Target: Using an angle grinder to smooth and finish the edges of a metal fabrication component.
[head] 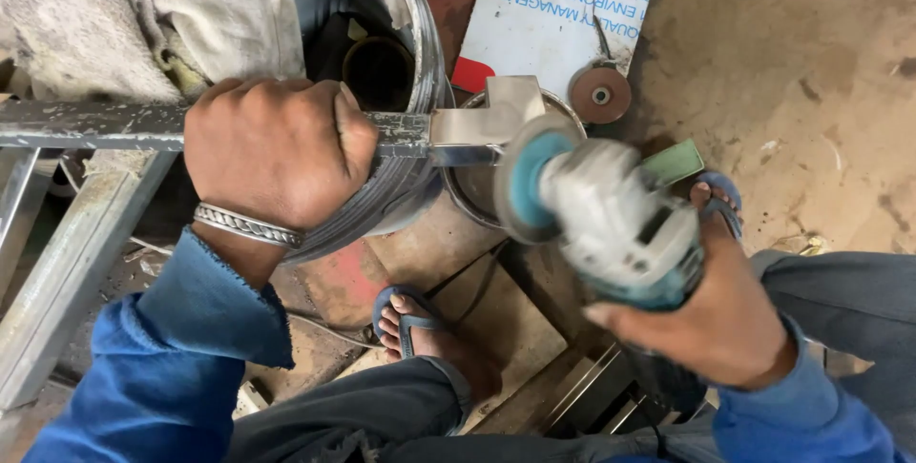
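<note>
2 hands: left hand (277,148) grips 1 bar (86,125), right hand (711,315) 1 grinder (611,220).

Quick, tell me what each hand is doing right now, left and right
Left hand: closed around the flat metal bar.
Right hand: closed on the body of the angle grinder, whose disc sits by the bar's end piece.

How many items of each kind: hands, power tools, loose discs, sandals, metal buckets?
Bare hands: 2, left hand gripping the grey square steel bar, right hand holding the tool
Grey-and-teal angle grinder: 1
Loose brown round grinding disc: 1
Blue rubber sandals: 2
Shiny round metal bucket: 1
Total: 7
</note>
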